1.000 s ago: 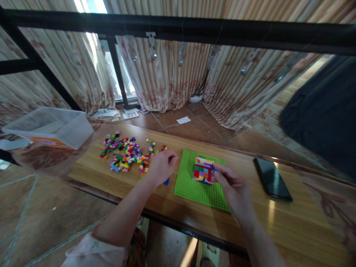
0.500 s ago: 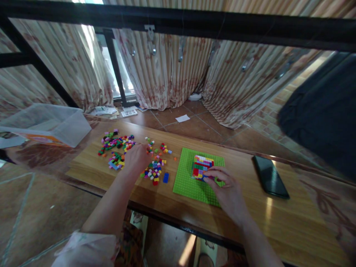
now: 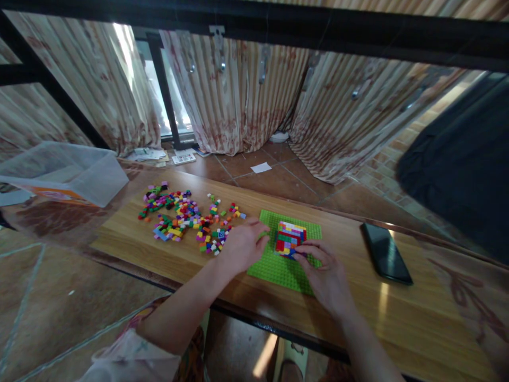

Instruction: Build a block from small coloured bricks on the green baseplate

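A low block of multicoloured toy bricks (image 3: 290,237) stands on a green studded baseplate (image 3: 274,274). At the block's near right corner is my right hand (image 3: 328,273), thumb and fingers closed on its bricks. My left hand (image 3: 244,245) hovers at the baseplate's left edge, apart from the block. Its thumb and fingertips are drawn together; whatever lies between them is too small to make out. Behind and left of this hand spread loose toy bricks (image 3: 175,204) in many colours, partly covered by the hand.
All this lies on a wooden table (image 3: 401,323). A black phone (image 3: 386,253) rests right of the baseplate. At the far left stands a clear plastic bin (image 3: 95,175) with an orange label. A dark bar (image 3: 254,18) crosses above, before striped curtains (image 3: 246,101).
My left hand has moved right, from the loose bricks to the baseplate's left edge. My right hand stays at the block's corner. The view has shifted slightly.
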{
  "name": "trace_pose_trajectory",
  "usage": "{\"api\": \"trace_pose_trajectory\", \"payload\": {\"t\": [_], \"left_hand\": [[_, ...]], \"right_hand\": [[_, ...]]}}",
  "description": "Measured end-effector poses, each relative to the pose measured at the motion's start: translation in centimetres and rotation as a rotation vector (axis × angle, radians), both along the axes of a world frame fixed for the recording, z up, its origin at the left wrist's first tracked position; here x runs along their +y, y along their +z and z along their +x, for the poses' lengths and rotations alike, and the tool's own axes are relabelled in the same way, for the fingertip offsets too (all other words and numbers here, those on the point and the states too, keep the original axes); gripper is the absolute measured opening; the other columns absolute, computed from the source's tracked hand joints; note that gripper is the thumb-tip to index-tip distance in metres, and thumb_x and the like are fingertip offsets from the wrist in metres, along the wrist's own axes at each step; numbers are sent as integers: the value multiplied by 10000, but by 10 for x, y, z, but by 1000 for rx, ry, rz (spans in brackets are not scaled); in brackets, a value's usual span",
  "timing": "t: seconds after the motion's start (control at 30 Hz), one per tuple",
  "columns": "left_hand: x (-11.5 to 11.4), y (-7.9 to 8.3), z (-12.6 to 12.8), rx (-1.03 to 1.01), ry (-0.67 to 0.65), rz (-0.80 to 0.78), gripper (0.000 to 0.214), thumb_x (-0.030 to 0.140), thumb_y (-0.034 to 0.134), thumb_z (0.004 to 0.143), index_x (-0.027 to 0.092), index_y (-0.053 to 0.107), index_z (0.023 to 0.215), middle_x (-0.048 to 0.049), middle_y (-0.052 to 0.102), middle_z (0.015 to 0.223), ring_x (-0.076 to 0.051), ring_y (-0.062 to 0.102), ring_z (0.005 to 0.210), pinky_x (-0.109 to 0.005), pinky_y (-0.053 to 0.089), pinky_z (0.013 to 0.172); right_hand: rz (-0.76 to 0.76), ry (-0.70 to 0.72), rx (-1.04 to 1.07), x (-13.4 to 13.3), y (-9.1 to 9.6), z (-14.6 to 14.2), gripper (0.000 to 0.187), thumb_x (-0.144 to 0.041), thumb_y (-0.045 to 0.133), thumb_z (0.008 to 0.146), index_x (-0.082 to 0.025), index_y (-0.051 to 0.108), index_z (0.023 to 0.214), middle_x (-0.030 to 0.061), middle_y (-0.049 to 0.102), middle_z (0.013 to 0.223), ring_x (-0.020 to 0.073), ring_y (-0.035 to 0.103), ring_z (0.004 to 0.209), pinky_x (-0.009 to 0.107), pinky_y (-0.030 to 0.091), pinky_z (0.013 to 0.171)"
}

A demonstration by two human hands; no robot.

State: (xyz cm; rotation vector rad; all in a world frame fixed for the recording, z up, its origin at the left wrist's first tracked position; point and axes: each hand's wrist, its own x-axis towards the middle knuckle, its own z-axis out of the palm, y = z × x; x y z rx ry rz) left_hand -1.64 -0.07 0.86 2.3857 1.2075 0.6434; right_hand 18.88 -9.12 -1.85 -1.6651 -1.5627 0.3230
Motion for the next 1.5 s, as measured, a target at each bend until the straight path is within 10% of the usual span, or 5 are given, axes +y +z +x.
{"api": "trace_pose_trajectory", "payload": {"t": [0.7, 1.5], "left_hand": [[-25, -7, 25, -31, -124, -68, 189, 282, 471, 950, 210, 638, 1001, -36, 628, 980, -169, 622, 900, -282, 497, 785], [-36, -9, 42, 1, 45, -91, 193, 381, 532, 873, 220, 573, 969, -42, 615, 940, -209, 622, 827, -333, 523, 686]], "right_hand": [[23, 125, -527, -1, 9, -11, 223, -207, 427, 967, -184, 648, 992, 105, 656, 990, 244, 548, 924, 406, 453, 833], [148, 129, -511, -2, -2, -1, 298, -306, 389, 973, -190, 663, 995, 122, 670, 999, 264, 595, 928, 429, 495, 818]]}}
